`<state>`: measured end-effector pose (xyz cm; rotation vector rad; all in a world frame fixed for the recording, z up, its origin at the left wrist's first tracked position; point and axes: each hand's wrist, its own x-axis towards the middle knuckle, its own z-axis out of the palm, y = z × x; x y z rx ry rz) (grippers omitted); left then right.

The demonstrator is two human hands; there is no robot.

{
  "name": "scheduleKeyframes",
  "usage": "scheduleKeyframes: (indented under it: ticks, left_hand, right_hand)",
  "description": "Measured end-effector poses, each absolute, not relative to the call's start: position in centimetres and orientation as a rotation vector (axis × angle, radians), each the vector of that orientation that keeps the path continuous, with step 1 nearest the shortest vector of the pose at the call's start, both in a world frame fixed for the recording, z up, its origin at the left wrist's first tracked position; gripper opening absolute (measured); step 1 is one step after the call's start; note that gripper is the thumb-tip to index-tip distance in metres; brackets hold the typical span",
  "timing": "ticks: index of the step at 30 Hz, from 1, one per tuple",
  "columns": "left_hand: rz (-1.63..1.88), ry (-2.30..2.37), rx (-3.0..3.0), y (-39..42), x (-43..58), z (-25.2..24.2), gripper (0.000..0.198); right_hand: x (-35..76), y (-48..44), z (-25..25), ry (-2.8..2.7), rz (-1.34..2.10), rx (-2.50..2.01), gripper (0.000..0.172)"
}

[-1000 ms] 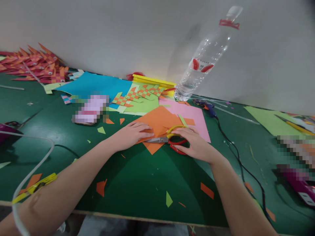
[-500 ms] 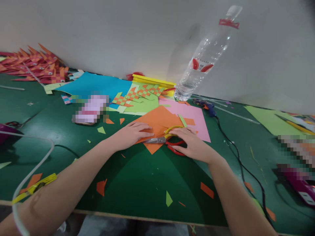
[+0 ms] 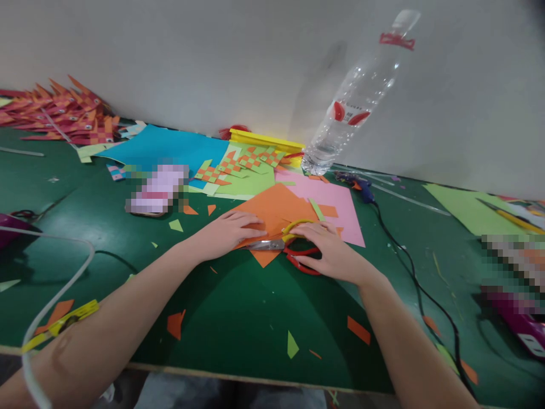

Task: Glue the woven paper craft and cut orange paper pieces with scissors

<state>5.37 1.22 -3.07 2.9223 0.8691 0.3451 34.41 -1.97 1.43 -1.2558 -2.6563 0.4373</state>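
My left hand [image 3: 236,230] lies flat on a sheet of orange paper [image 3: 272,204], fingers stretched out and slightly apart across its left part. In my right hand [image 3: 330,250] is a pair of scissors [image 3: 267,245], with one yellow and one red handle loop. The thumb goes to the red loop and the fingers to the yellow one. Its metal blades point left along the near edge of the sheet, just beside my left fingertips, and the paper covers part of them. An orange corner [image 3: 264,259] sticks out on the near side of the blades.
Behind the sheet lie pink paper [image 3: 355,210], woven paper fish [image 3: 251,159] and blue paper [image 3: 170,142]. A phone [image 3: 159,190] is left, a glue gun [image 3: 361,187] with black cable right, a plastic bottle [image 3: 349,96] against the wall. Paper scraps [image 3: 292,345] dot the green table.
The scissors have shifted slightly left and toward me, and the red loop sits a little lower. My left hand stays in place on the paper.
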Motion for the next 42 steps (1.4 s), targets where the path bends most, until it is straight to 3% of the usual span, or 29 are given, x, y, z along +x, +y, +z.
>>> scheduleKeyframes:
  ticks: [24,30,42]
  left_hand:
    - [0.285,0.866,2.921,1.2,5.2,-2.8,0.034]
    - [0.315,0.874,2.873,1.2,5.1,-3.0,0.039]
    - [0.370,1.033,2.816,0.8,5.4,-3.1,0.045]
  right_hand:
    - [32.8,-2.8,1.7,-2.697,0.426,-1.222,0.042]
    - [32.8,-3.0,1.8,-2.697,0.427,-1.205,0.035]
    - [33.6,-3.2,2.4,-2.660,0.534,-1.276,0.038]
